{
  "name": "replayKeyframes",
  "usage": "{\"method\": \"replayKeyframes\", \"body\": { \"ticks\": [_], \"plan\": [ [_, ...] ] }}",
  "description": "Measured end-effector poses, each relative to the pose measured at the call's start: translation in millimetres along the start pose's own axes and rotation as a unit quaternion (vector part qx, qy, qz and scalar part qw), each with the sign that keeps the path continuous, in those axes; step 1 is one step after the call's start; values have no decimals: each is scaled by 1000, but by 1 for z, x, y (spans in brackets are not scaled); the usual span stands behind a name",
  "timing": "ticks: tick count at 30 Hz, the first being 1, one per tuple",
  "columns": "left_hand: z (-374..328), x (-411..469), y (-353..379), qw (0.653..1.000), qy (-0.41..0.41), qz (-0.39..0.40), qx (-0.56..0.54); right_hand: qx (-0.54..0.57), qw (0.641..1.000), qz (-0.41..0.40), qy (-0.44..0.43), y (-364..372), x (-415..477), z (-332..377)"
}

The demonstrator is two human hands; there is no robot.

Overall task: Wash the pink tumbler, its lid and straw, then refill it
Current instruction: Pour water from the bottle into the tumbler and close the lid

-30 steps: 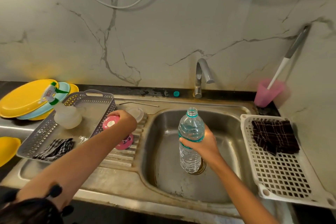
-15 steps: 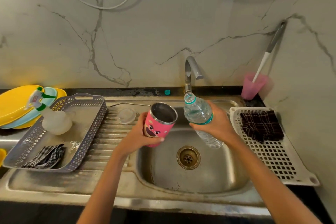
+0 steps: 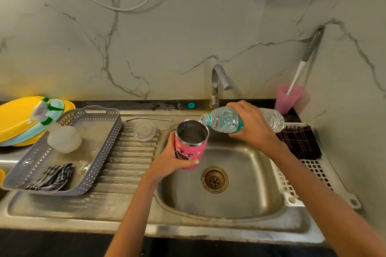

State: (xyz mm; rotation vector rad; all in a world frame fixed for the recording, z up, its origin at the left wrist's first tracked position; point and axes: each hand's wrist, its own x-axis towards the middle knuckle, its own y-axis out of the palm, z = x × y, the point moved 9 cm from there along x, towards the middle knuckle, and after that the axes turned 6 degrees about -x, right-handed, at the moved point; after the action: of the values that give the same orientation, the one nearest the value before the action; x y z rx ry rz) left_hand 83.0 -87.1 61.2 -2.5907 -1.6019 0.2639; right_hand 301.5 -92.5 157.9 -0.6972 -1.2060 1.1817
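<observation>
Left hand (image 3: 167, 161) grips upright pink tumbler (image 3: 190, 149); right hand (image 3: 251, 126) grips level bottle (image 3: 224, 120), mouth leftward

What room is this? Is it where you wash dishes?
Yes, most likely a home kitchen, at the washing-up spot. You can see a steel sink with a tap over it, and stacked plates beside the draining board.

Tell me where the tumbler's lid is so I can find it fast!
Look at the steel sink, at its ridged draining board left of the basin. Near the board's back edge, between the grey basket and the basin, lies the lid. It is the only small, round, see-through disc there; the metal straw behind it is long and thin.
</observation>
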Motion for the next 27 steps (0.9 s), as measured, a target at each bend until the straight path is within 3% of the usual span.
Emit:
{"method": "replayKeyframes", "body": {
  "ticks": [8, 27],
  "plan": [
    [21, -4, 13, 999, -16, -2, -29, -130, 989, -36, -67, 2, 2, 10],
    [45, -5, 24, 998, -16, 2, -68, -197, 971, -60, -122, -6, -4, 17]
  ]
}}
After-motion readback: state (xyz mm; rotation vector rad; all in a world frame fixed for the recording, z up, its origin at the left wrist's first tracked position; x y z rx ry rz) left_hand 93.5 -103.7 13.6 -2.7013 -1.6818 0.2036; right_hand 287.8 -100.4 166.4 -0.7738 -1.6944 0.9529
